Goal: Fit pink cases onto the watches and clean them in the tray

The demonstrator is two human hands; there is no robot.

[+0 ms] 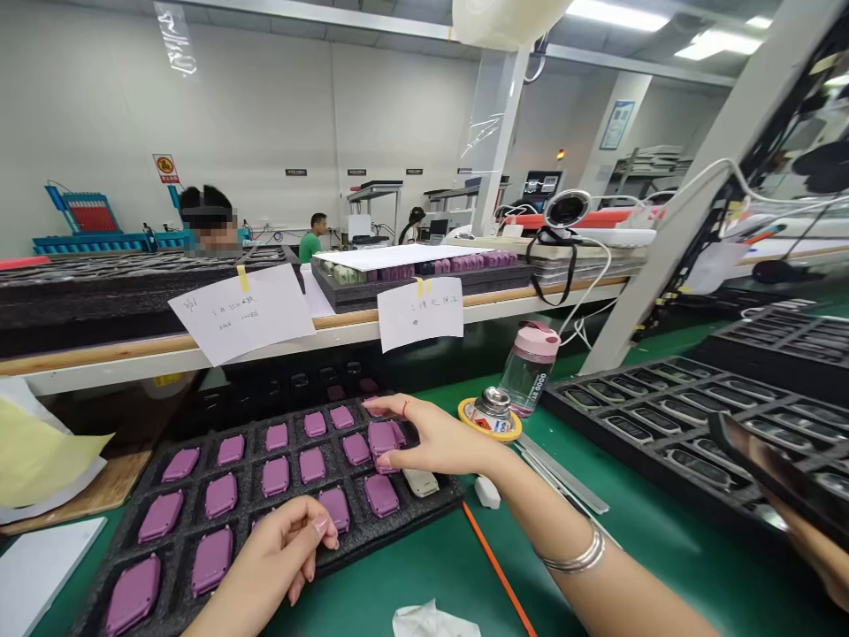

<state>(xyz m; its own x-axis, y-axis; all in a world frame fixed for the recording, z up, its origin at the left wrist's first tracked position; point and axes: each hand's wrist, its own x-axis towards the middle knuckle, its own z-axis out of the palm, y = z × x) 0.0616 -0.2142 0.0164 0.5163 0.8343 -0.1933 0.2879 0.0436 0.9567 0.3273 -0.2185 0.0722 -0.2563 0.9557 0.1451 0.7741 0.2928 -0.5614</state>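
Note:
A black foam tray (325, 559) holds purple, rounded-square casings (159, 516) in rows of pockets. At its far right end, my right hand (428, 433) has its thumb and fingers around a purple casing (383, 437); another purple piece shows right behind it. A pale cream-coloured casing (420, 482) lies just below that hand. Over the near edge of the tray hovers my left hand (285, 548), its fingers curled and thumb against the index finger, with nothing visible in them. Beside its fingertips sits a purple casing (335, 508).
Right of the tray are a yellow-rimmed metal-topped container (492, 412), a pink-lidded bottle (531, 367), a steel ruler (563, 473), a white block (487, 492) and an orange stick (496, 566). Another tray (637, 402) holds framed parts. A shelf (345, 334) with paper notes crosses behind; people sit beyond.

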